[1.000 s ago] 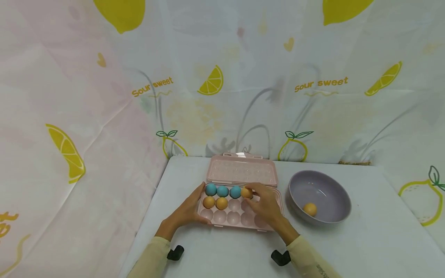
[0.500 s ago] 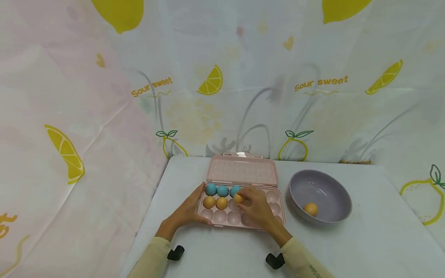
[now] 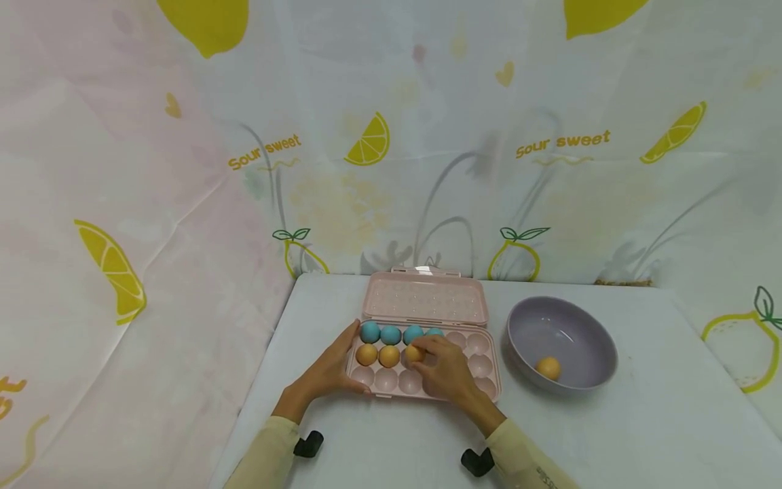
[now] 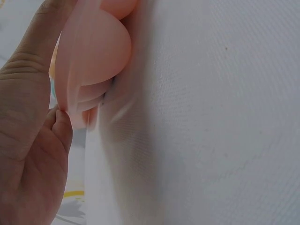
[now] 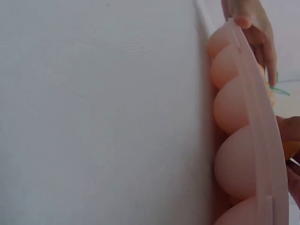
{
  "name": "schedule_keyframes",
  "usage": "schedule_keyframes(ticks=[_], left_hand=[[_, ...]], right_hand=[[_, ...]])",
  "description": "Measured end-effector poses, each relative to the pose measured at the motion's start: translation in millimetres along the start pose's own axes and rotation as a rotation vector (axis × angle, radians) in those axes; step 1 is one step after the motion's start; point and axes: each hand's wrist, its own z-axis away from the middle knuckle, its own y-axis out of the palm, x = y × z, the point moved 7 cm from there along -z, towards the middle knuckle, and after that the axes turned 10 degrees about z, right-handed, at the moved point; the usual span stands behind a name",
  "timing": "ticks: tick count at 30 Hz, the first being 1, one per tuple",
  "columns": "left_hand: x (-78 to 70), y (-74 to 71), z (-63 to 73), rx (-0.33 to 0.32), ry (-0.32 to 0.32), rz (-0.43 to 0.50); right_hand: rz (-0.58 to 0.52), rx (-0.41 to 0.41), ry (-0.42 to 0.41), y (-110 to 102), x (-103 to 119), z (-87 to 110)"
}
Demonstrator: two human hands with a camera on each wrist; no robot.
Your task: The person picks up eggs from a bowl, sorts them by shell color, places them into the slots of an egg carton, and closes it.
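A pink egg box (image 3: pixel 386 382) lies on the table with its lid (image 3: pixel 425 299) folded back. Blue balls (image 3: pixel 391 335) fill several cups of its back row, from the left. Two orange balls (image 3: pixel 389 356) sit in the middle row's left cups. My right hand (image 3: pixel 449 370) pinches another orange ball (image 3: pixel 413 354) at the third cup of that row, right beside them. At the box's left end, my left hand (image 3: pixel 330 365) grips the edge, thumb at the front corner and fingers toward the back; the left wrist view shows this hand (image 4: pixel 35 140) against the rim.
To the right of the egg box stands a purple-grey bowl (image 3: pixel 580 339) with one orange ball (image 3: pixel 548 369) inside. The white table (image 3: pixel 379 448) meets a lemon-printed cloth (image 3: pixel 427 170) at the back and left.
My right hand has carried its orange ball from the back row left and forward to the middle row's third cup. A fourth-column blue ball now shows behind it. My left hand stays put.
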Motion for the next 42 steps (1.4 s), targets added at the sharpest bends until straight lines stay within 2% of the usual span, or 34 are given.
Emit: schedule_keyframes(ticks=[5, 17, 25, 32, 39, 42], left_hand=[[-1.1, -0.4, 0.6, -0.001, -0.002, -0.010], [-4.3, -1.1, -0.3, 0.001, 0.024, -0.015], [-3.6, -1.2, 0.2, -0.004, 0.024, -0.015], [-3.2, -1.0, 0.9, -0.003, 0.018, -0.005], [-1.5, -1.0, 0.2, -0.006, 0.006, -0.004], [-2.1, -0.8, 0.3, -0.003, 0.000, -0.002]], right_hand=[[0.055, 0.025, 0.000, 7, 0, 1.2], [0.084, 0.045, -0.024, 13, -2, 3.6], [0.096, 0.038, -0.007, 15, -1, 3.6], [0.065, 0.020, -0.024, 13, 0, 5.0], [0.034, 0.024, 0.003, 10, -3, 4.8], [0.030, 0.001, -0.020, 5, 0, 3.3]])
